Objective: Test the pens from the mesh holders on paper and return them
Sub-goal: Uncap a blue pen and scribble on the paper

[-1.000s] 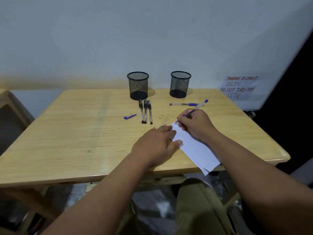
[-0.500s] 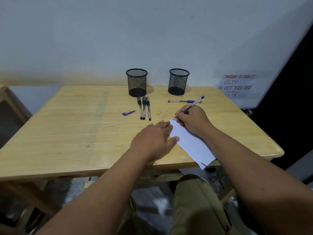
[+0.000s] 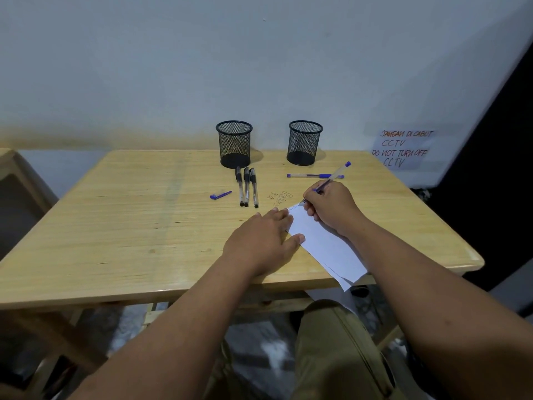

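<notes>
The blue pen (image 3: 334,176) in the right hand (image 3: 331,207) looks light, thin and stiff, with a see-through body, so it should be easy to move, and the best place to hold it is low down near the tip, where the fingers are pinched tight around it now. Its tip touches the far corner of the white paper (image 3: 323,243), and its blue back end sticks up toward the wall. The paper is thin and floppy and could slide or crease, so it needs a flat press and not a pinch. The left hand (image 3: 264,241) does just that: it lies open and flat, fingers spread a little, holding down the paper's left edge and gripping nothing. The near end of the paper hangs over the front edge of the wooden table (image 3: 115,226). A small blue mark shows by the tip, so I think this pen works. 1 more blue pen (image 3: 314,176) lies just behind the right hand. 3 black pens (image 3: 247,186) lie side by side in front of the left mesh holder (image 3: 234,144), and a blue cap (image 3: 220,195) rests near them. The right mesh holder (image 3: 305,142) stands well apart from the left one, and both look empty, so the pens are not yet put back
</notes>
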